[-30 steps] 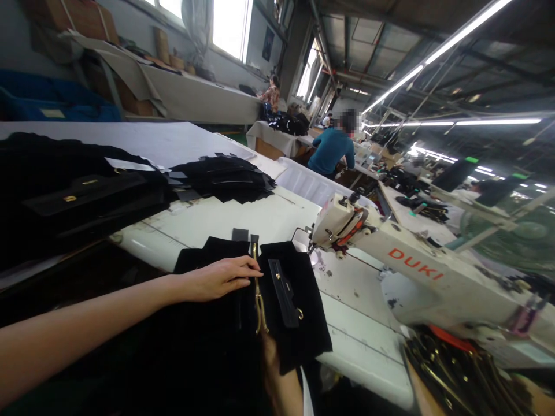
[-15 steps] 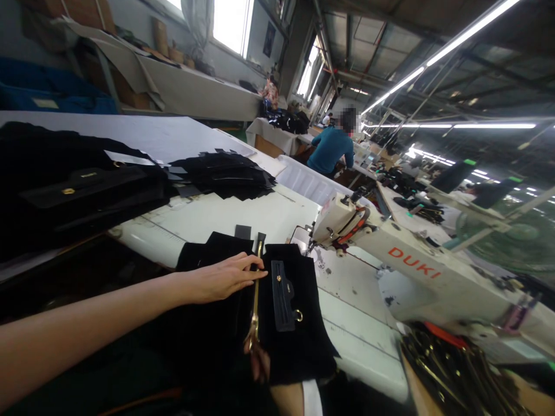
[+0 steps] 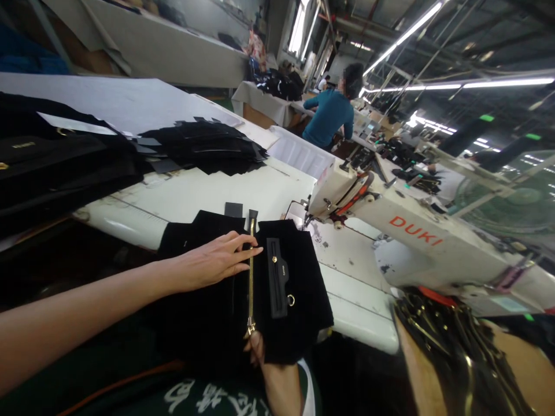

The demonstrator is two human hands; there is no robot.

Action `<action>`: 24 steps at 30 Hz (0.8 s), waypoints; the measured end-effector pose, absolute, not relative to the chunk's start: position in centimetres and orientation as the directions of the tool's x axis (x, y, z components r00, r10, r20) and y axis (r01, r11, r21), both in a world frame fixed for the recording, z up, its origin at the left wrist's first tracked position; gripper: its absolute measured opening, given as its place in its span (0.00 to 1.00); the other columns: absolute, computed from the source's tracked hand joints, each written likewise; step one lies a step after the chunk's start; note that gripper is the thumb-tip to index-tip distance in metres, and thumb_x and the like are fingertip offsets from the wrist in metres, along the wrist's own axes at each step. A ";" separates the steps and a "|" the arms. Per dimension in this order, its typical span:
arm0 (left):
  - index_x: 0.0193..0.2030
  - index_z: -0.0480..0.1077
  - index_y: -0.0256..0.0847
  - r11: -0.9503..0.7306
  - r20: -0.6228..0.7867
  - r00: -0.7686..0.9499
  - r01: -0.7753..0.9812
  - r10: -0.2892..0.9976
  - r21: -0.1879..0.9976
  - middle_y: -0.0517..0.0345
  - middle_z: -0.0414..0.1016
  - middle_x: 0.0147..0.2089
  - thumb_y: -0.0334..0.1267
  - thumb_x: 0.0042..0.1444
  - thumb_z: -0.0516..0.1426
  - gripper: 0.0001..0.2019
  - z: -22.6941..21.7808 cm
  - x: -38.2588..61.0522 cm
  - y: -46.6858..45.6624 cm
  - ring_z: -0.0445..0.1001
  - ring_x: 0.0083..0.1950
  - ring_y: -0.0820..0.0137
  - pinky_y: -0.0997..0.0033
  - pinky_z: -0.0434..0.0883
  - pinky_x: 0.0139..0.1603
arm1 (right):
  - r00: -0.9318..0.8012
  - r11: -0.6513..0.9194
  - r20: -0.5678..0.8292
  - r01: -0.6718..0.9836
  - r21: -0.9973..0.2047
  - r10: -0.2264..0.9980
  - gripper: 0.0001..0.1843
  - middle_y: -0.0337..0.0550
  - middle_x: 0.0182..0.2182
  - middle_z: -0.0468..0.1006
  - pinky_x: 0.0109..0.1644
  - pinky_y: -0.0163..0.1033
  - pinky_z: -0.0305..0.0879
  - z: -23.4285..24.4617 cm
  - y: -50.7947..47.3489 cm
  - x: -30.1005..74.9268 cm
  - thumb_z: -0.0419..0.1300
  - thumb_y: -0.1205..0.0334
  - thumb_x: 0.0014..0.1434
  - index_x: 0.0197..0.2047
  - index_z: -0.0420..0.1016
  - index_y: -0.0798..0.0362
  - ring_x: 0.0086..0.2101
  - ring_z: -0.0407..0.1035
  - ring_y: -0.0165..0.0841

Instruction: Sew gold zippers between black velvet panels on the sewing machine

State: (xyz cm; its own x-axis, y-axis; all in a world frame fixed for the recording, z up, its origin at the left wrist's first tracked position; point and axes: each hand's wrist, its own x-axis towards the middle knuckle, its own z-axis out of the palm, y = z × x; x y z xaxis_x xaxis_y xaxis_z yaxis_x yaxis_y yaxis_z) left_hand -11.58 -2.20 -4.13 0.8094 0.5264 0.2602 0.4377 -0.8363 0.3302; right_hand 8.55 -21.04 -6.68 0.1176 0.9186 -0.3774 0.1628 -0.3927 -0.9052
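A black fabric bag piece (image 3: 297, 283) lies over the table's front edge, with a gold-toothed zipper (image 3: 251, 277) running lengthwise down its middle. My left hand (image 3: 223, 254) rests flat on it from the left, fingers stretched out and the fingertips across the upper zipper. At the zipper's lower end, by the gold slider (image 3: 250, 327), my right hand (image 3: 257, 345) has its fingers closed on the zipper end; the fabric covers part of this hand. Right of the zipper are a dark strip patch (image 3: 277, 289) with a gold stud and a gold ring (image 3: 291, 300).
A sewing machine (image 3: 390, 225) stands just right of the fabric. Stacked black pieces lie on the left (image 3: 52, 167) and behind (image 3: 208, 144). Several gold-toothed zippers (image 3: 459, 346) are bundled at lower right. A person in a blue top (image 3: 329, 115) sits farther back.
The camera view has shifted, so the bag piece and both hands appear slightly higher and farther left. Both hands keep their places along the zipper. White lettering on dark clothing now shows below.
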 end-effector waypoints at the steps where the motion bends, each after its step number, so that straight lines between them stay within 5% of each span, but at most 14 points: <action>1: 0.71 0.61 0.46 -0.836 0.262 0.806 0.446 0.531 0.321 0.51 0.62 0.65 0.38 0.72 0.50 0.22 -4.2 -11.5 -2.3 0.65 0.55 0.61 0.58 0.63 0.64 | 0.134 -0.401 -0.383 0.156 -0.903 0.914 0.32 0.44 0.35 0.83 0.46 0.39 0.72 -6.6 -21.2 8.6 0.58 0.27 0.58 0.37 0.83 0.49 0.39 0.77 0.41; 7: 0.70 0.62 0.41 -0.808 0.292 0.756 0.519 0.586 0.278 0.47 0.64 0.65 0.37 0.72 0.49 0.21 -4.3 -11.4 -3.2 0.67 0.56 0.60 0.58 0.64 0.64 | 0.309 -0.391 -0.357 0.053 -0.919 0.882 0.31 0.47 0.49 0.82 0.59 0.44 0.69 -7.6 -21.5 7.9 0.64 0.32 0.55 0.47 0.83 0.49 0.54 0.73 0.47; 11: 0.68 0.65 0.39 -0.804 0.306 0.748 0.578 0.589 0.137 0.45 0.65 0.66 0.38 0.72 0.48 0.20 -4.0 -11.4 -3.8 0.66 0.62 0.55 0.54 0.63 0.64 | 0.335 -0.334 -0.360 -0.134 -0.933 0.871 0.33 0.49 0.49 0.81 0.62 0.46 0.65 -8.4 -21.0 7.8 0.67 0.32 0.53 0.49 0.81 0.52 0.54 0.72 0.47; 15: 0.72 0.58 0.46 -0.879 0.331 0.829 0.477 0.450 0.001 0.53 0.61 0.72 0.42 0.74 0.46 0.22 -3.8 -11.4 -4.1 0.62 0.69 0.56 0.51 0.54 0.69 | 0.379 -0.236 -0.313 -0.238 -0.942 0.871 0.30 0.44 0.44 0.80 0.57 0.42 0.66 -7.2 -19.7 9.2 0.65 0.34 0.56 0.48 0.77 0.52 0.49 0.72 0.41; 20: 0.64 0.69 0.40 -0.833 0.414 0.768 0.552 0.489 -0.040 0.49 0.77 0.56 0.49 0.73 0.46 0.22 -3.6 -11.8 -5.4 0.76 0.52 0.54 0.55 0.65 0.54 | 0.295 -0.167 -0.117 0.152 -0.974 0.948 0.24 0.33 0.24 0.63 0.33 0.33 0.57 -3.3 -17.2 13.4 0.57 0.41 0.66 0.30 0.68 0.53 0.28 0.58 0.29; 24: 0.54 0.74 0.39 -0.776 0.359 0.729 0.630 0.583 -0.019 0.50 0.78 0.42 0.53 0.71 0.46 0.23 -3.2 -11.5 -5.8 0.76 0.39 0.55 0.53 0.69 0.44 | 0.265 -0.126 -0.110 0.045 -0.991 0.958 0.23 0.35 0.28 0.66 0.37 0.34 0.59 -1.6 -15.5 15.2 0.55 0.40 0.67 0.32 0.67 0.52 0.32 0.62 0.31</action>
